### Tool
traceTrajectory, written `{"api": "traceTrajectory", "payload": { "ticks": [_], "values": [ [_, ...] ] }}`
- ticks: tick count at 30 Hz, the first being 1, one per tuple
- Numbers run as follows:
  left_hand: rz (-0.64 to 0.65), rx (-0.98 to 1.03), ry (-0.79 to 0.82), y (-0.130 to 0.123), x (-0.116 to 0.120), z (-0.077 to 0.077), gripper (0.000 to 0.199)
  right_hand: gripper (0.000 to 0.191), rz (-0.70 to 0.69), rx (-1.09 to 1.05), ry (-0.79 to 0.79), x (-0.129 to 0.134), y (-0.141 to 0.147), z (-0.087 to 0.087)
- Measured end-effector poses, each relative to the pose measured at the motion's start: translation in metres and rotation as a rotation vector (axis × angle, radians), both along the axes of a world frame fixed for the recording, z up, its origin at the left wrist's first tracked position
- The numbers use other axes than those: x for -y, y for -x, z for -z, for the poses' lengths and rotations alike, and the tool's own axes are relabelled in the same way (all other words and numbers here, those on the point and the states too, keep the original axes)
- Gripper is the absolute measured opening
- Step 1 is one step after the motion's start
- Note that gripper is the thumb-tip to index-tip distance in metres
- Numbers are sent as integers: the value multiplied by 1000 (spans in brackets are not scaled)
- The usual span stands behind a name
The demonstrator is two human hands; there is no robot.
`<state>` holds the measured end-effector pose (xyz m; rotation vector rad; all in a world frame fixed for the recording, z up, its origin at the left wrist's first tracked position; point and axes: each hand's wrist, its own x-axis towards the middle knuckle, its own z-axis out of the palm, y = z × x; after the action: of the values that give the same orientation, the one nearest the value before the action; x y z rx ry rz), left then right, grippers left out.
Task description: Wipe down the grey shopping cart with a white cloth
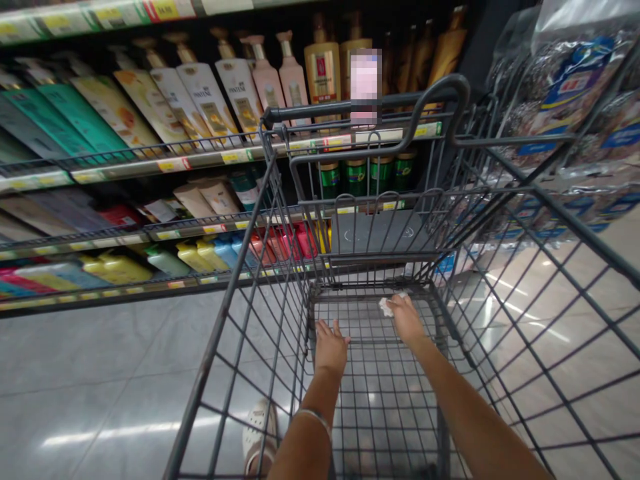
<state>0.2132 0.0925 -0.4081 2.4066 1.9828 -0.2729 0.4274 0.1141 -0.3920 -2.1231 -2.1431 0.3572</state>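
Both my arms reach down into a dark grey wire shopping cart (370, 373). My right hand (406, 319) is closed around a crumpled white tissue (386, 307) close to the far end of the cart's floor. To the left, my left hand (331, 347) has its fingers spread over the wire grid, near the left side wall. I cannot tell whether it touches the wires. A grey plastic flap (380, 232) stands at the cart's far end, below the handle bar (330, 109).
Shelves of pump bottles (207, 100) and smaller bottles (200, 257) run behind the cart. Packaged goods in clear plastic (560, 100) hang at the right. A beige clog (260, 430) is on the grey tiled floor (125, 387). A blurred-out patch (365, 83) covers something above the handle.
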Motion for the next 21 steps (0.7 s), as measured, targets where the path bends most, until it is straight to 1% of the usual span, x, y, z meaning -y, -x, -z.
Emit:
{"api": "traceTrajectory", "payload": {
  "ticks": [4,7,12,17,21],
  "values": [
    [12,-24,5,0,-1,-4,54,24,147,117,10,7,-25,-1],
    [20,-47,2,0,-1,-5,55,25,208,179,8,13,-40,-5],
    [48,-77,1,0,-1,-8,55,24,207,228,31,11,-49,-8],
    [70,-95,6,0,-2,-12,56,34,199,287,64,4,-46,-11],
    [65,-102,9,-2,-3,-16,55,36,195,300,136,-2,-47,-13]
  ]
}}
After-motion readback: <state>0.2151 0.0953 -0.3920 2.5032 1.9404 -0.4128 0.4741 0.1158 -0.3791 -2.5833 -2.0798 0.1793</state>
